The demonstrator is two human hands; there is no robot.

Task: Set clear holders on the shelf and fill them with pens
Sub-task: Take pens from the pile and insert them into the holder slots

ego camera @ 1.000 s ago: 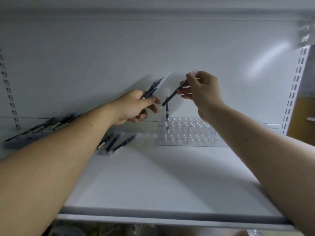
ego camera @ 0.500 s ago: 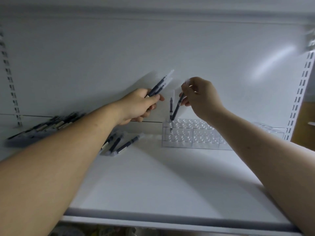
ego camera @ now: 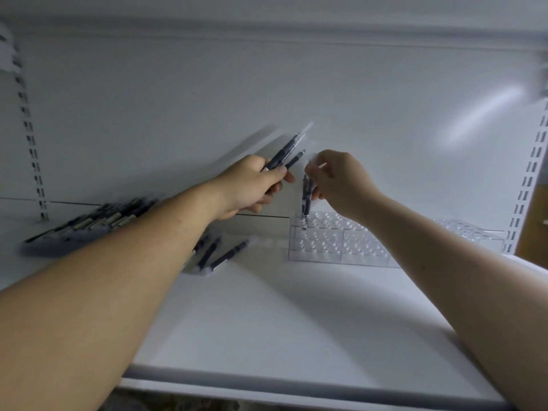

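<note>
Pens [ego camera: 305, 200] in holder [ego camera: 338, 241], shelf's [ego camera: 267, 307] right.

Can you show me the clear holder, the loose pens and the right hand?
clear holder [ego camera: 326, 244], head view, front wall.
loose pens [ego camera: 229, 256], head view, one barrel.
right hand [ego camera: 341, 182], head view, back.

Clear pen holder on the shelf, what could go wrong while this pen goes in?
The pen in the right hand sits beside a standing pen, so it may knock that or miss its hole. Neither hand steadies the clear holder; a sideways push might shift it. The left hand grips a bundle of pens; one could slip.
</note>
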